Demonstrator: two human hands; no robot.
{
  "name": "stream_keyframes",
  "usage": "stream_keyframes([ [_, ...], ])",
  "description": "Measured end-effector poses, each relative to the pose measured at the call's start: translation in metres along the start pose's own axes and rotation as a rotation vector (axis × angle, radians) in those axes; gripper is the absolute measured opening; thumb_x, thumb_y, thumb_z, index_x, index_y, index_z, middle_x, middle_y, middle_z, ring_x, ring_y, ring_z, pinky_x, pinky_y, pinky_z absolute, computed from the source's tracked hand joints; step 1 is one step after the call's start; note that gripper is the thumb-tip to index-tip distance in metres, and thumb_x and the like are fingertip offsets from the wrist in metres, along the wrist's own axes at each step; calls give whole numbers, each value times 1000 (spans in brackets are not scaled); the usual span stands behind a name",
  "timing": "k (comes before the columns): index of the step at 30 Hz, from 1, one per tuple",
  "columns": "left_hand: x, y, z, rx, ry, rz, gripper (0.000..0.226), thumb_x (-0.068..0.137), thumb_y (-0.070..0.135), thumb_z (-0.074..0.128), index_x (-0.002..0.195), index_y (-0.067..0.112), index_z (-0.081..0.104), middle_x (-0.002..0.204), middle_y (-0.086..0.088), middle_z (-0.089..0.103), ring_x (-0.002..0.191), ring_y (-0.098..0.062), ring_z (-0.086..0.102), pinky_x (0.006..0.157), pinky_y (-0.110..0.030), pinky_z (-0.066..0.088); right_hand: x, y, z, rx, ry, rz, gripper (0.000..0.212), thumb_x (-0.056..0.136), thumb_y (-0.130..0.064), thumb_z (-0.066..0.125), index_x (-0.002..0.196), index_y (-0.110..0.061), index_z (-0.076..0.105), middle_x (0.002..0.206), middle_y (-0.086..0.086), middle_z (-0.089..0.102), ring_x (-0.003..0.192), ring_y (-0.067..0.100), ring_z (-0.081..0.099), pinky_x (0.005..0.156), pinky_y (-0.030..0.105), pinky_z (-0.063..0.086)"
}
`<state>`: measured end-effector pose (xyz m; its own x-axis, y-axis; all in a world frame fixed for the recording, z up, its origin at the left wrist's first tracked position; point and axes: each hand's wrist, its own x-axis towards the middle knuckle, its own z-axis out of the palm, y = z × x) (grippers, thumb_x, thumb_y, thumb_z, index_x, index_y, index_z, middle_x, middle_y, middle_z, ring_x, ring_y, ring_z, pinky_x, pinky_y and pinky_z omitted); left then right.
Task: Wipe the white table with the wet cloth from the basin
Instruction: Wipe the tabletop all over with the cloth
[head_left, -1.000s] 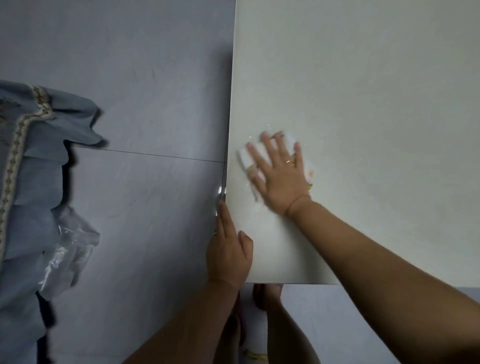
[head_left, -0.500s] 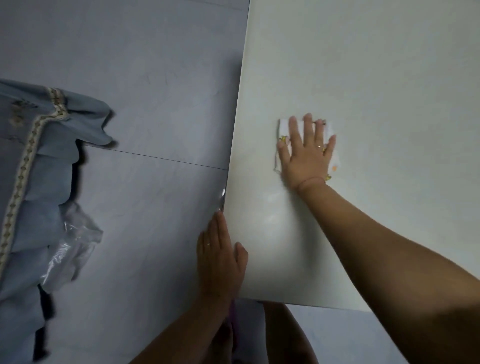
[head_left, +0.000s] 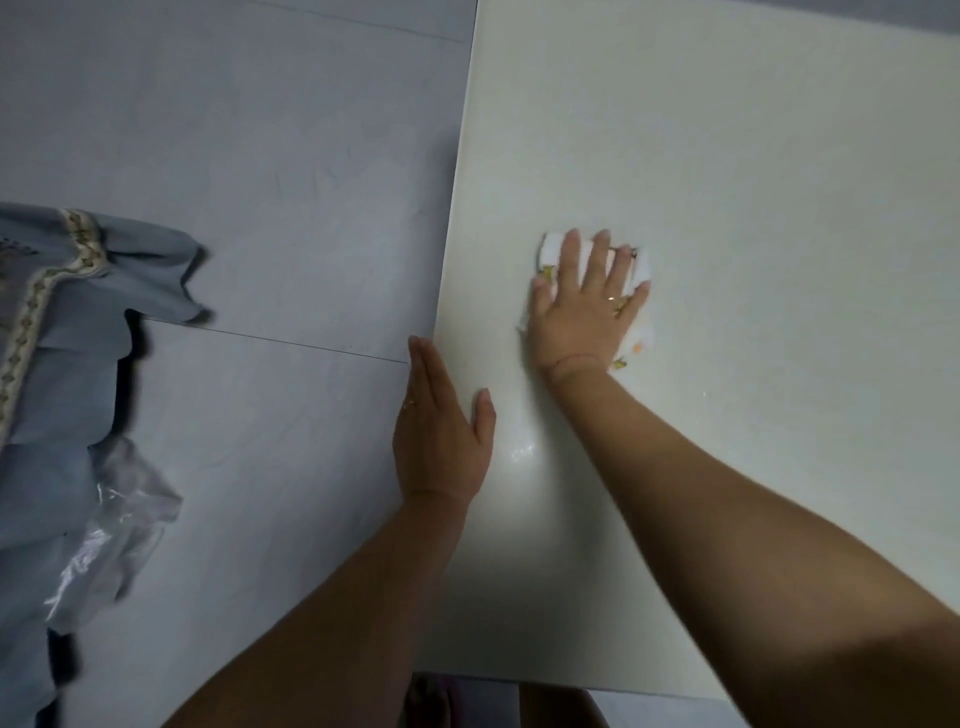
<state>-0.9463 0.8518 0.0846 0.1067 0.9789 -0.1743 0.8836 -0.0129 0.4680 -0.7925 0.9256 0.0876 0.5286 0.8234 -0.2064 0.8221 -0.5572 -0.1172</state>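
The head view looks straight down on the white table (head_left: 727, 156), which fills the right half of the picture, and its left edge runs from the top to the bottom near the middle. The cloth (head_left: 551, 250) lies flat on the table top, in the left part of it, not far from that edge. It is white with small yellow-green and orange marks, and most of it is hidden under the right hand (head_left: 582, 317). This hand lies palm down on the cloth with its fingers straight and spread apart, so it presses the cloth and does not grip it. A thin ring (head_left: 612, 298) shows on one finger. The left hand (head_left: 441, 441) is nearer to the person and lies at the left edge of the table. Its fingers are straight and close together along the edge, and the thumb rests on the table top, apart from the fingers. It holds nothing. The two hands are near but do not touch. Between the forearms a shiny wet patch (head_left: 524, 452) reflects light on the table top. Left of the table is a grey tiled floor (head_left: 260, 156). At the far left hangs a blue fabric (head_left: 52, 353) with a patterned border, and a clear plastic bag (head_left: 119, 519) lies beside it.
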Motion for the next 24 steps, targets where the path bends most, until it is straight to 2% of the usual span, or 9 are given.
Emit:
stream_keyframes([
  [2,0,-1,1,-5,-26,-7,81,92,40,49,151,1,10,158,-16,16,128,-33,49,95,-36,48,-20,-33,8,-20,-4,-130,59,97,-43,20,151,-26,3,161,5,-3,146,32,-8,113,56,-11],
  [4,0,-1,-2,3,-64,-8,86,90,41,56,151,2,10,158,-16,17,128,-32,50,95,-35,48,-36,-47,11,-60,-67,-466,59,97,-44,20,151,-26,9,161,5,4,147,32,-2,113,55,-10],
  [7,-1,1,-6,-1,-62,-12,81,92,42,51,151,2,13,156,-19,22,123,-34,54,93,-37,50,-8,-21,0,-134,-80,-739,56,98,-45,19,151,-28,12,160,3,9,147,28,3,115,51,-7],
  [9,-1,2,-7,-3,-57,-8,79,91,38,49,150,0,13,156,-20,24,120,-36,55,91,-38,51,23,3,-7,-116,-34,-597,54,100,-44,22,151,-30,12,161,2,8,148,25,2,115,49,-8],
  [11,-1,1,-7,6,-43,16,76,91,37,47,150,1,17,155,-20,24,123,-36,54,92,-37,51,49,13,-12,-34,-7,-292,54,100,-44,22,151,-30,9,161,1,3,148,25,-2,115,50,-8],
  [14,1,0,-5,45,-33,54,69,91,36,45,150,7,24,156,-19,25,117,-36,58,83,-38,54,45,-22,-8,17,6,-13,57,99,-41,21,152,-26,4,161,4,-1,147,29,-6,115,55,-8],
  [20,1,-1,-5,49,-55,44,66,93,42,38,152,17,21,158,-15,21,117,-34,57,83,-38,55,16,-50,-5,-139,-126,-776,56,99,-44,23,151,-28,13,161,4,7,147,28,1,115,53,-6],
  [22,2,0,-5,52,-54,43,67,92,40,40,152,16,21,157,-17,21,118,-36,56,83,-38,54,48,-23,-12,-167,-95,-751,55,100,-43,25,151,-28,11,161,3,6,148,26,1,115,52,-5],
  [24,1,1,-6,50,-58,44,67,91,37,43,151,14,22,156,-18,23,124,-37,51,88,-39,52,82,3,-20,-113,-53,-419,55,100,-43,22,151,-30,6,161,2,0,148,24,-4,115,51,-7],
])
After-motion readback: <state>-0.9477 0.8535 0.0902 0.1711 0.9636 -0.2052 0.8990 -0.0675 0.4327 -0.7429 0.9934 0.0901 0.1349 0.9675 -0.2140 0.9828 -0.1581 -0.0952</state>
